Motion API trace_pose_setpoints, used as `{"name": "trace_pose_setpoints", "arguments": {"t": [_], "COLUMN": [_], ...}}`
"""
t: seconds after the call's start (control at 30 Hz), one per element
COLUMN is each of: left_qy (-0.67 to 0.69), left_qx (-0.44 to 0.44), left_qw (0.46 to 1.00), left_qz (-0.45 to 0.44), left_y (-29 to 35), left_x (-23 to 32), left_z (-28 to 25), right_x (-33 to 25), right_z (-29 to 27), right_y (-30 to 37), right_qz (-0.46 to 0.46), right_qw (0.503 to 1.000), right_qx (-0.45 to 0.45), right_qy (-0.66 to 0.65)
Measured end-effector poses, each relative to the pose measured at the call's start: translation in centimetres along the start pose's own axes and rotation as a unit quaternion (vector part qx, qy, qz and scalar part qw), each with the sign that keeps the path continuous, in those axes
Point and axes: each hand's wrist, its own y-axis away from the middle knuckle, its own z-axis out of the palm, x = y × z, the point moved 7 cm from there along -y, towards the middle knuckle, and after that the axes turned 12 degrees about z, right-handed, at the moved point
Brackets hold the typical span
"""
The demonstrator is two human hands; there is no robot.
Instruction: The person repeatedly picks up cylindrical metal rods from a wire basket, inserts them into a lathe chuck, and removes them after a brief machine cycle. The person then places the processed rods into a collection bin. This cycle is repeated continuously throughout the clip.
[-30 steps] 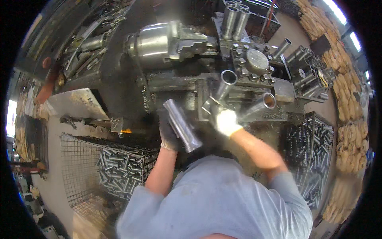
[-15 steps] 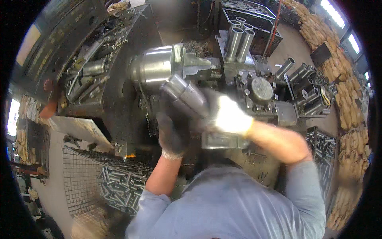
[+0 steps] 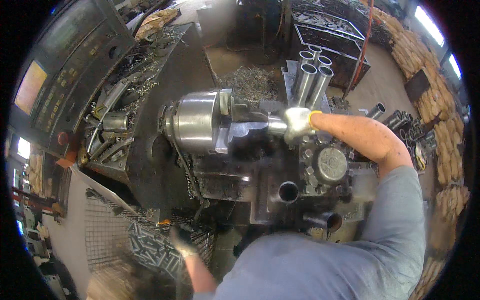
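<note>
My right hand (image 3: 298, 123), in a white work glove with a yellow cuff edge, is closed on a shiny metal tube (image 3: 276, 125). The tube lies level, its left end at the jaws (image 3: 245, 127) of the lathe chuck (image 3: 196, 122). How far it sits between the jaws cannot be made out. Low on the left, my left hand (image 3: 182, 242) wears a dark-palmed glove with a pale cuff. It is over the wire-mesh basket (image 3: 102, 225) of metal tubes (image 3: 152, 247); motion and dark colour hide its fingers.
Several bright tubes (image 3: 312, 80) stand upright behind the bolted tool post (image 3: 331, 164). Two dark-mouthed tubes (image 3: 288, 192) are at the machine's near side. More tubes (image 3: 410, 130) are stacked at the right. A control panel (image 3: 60, 80) rises at the left; metal shavings (image 3: 247, 82) lie behind the chuck.
Both hands were together around a tube in front of the chuck. My right hand is now farther back, with a tube at the jaws; my left has dropped toward the basket. The view has shifted.
</note>
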Motion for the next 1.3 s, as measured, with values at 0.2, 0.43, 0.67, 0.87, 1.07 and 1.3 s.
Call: {"name": "trace_pose_setpoints", "arguments": {"t": [0.2, 0.43, 0.67, 0.87, 1.07, 1.3], "left_qy": [-0.045, 0.078, -0.419, -0.442, -0.689, -0.422], "left_qx": [0.055, 0.063, 0.056, -0.084, -0.098, -0.154], "left_qw": [0.997, 0.976, 0.902, 0.630, 0.548, 0.552], "left_qz": [-0.010, -0.191, 0.085, 0.633, 0.463, 0.703], "left_y": [-5.9, -6.4, -5.4, 2.5, -13.9, -0.2], "left_x": [2.2, 2.7, 8.4, 31.6, 39.5, 37.0], "left_z": [-3.8, -3.8, -2.7, 20.2, 35.9, 33.3], "right_x": [-0.2, -1.5, 3.2, 11.3, 9.8, 7.1], "right_z": [-2.0, -2.1, -5.8, 4.0, 14.2, 20.9], "right_y": [1.5, 0.7, 12.7, 32.7, 39.0, 42.6], "right_qz": [-0.052, 0.003, 0.023, 0.131, 0.243, 0.241], "right_qw": [0.998, 0.988, 0.951, 0.765, 0.768, 0.815], "right_qx": [0.013, -0.065, 0.217, 0.425, 0.404, 0.317], "right_qy": [-0.025, -0.138, -0.217, -0.465, -0.435, -0.420]}}
